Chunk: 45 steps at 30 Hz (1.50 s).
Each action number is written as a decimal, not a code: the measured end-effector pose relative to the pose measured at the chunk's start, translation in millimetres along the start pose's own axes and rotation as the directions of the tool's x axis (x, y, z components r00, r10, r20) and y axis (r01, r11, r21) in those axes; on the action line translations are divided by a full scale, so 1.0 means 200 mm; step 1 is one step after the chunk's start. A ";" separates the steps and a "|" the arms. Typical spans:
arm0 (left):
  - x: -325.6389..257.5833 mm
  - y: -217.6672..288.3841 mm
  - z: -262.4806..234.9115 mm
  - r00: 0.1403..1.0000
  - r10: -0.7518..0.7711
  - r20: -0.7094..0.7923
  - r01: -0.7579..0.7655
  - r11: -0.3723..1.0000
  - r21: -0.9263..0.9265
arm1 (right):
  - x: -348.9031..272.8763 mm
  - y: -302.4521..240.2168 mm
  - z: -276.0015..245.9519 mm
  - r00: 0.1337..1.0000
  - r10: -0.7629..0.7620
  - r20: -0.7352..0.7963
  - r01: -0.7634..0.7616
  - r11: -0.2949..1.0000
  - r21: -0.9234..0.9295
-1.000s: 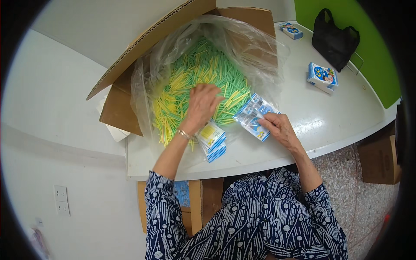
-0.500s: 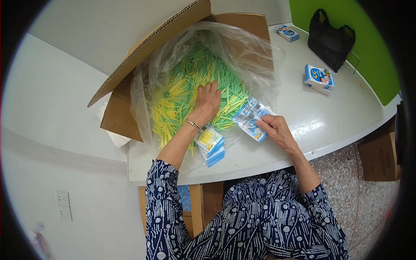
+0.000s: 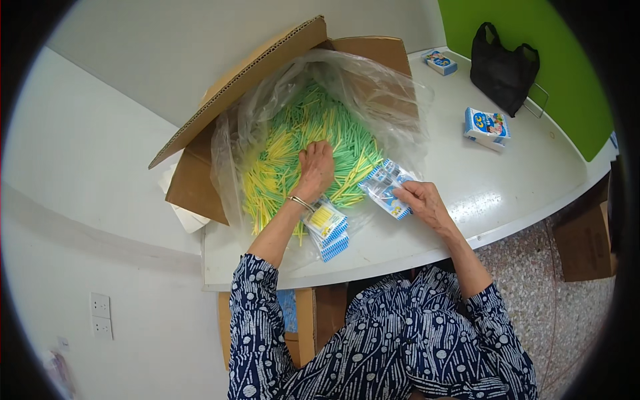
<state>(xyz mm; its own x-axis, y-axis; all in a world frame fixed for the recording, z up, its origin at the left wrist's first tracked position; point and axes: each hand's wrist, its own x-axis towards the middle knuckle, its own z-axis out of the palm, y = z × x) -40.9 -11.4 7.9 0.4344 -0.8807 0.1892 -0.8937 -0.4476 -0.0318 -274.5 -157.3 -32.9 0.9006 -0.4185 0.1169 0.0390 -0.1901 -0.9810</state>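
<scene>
A heap of thin green and yellow sticks (image 3: 280, 160) lies in a clear plastic bag (image 3: 373, 87) inside an open cardboard box (image 3: 233, 80). My left hand (image 3: 317, 170), with a metal bangle at the wrist, has its fingers curled down onto the middle of the heap. Its fingertips are partly hidden among the sticks. My right hand (image 3: 427, 200) pinches a clear packet (image 3: 385, 189) with blue-and-white striped ends, beside the heap's right edge. Several similar packets (image 3: 327, 227), the top one with yellow sticks inside, lie stacked below my left wrist.
On the white table (image 3: 493, 193), a blue-and-white pack (image 3: 487, 127) lies at the right, and a smaller one (image 3: 440, 63) farther back. A black bag (image 3: 503, 70) leans by the green panel (image 3: 567, 80). Below the table at the right stands a cardboard box (image 3: 580, 240).
The fingers of my left hand have gone from more stretched out to curled on the heap. My right hand keeps its hold on the packet. The whole view has shifted slightly.
</scene>
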 end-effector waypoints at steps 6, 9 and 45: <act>-0.03 -0.10 -0.11 0.985 -0.139 0.101 0.170 0.702 -0.691 | 0.01 -0.06 0.00 0.998 0.054 -0.033 -0.046 0.979 0.199; -0.06 0.12 -0.26 0.937 -0.021 0.349 0.348 0.159 -0.924 | 0.06 -0.06 -0.04 0.994 0.052 -0.095 -0.015 0.938 0.346; -0.14 0.21 -0.26 0.937 -0.338 0.090 0.174 0.229 -0.958 | 0.08 -0.03 -0.15 0.993 0.121 -0.004 -0.105 0.876 0.471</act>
<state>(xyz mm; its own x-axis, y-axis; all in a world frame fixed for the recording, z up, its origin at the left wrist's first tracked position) -97.0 2.5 51.9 0.7189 -0.6879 0.0997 -0.2365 -0.1073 0.9657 -273.3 -189.1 -20.1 0.8971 -0.4417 -0.0021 0.1436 0.2960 -0.9443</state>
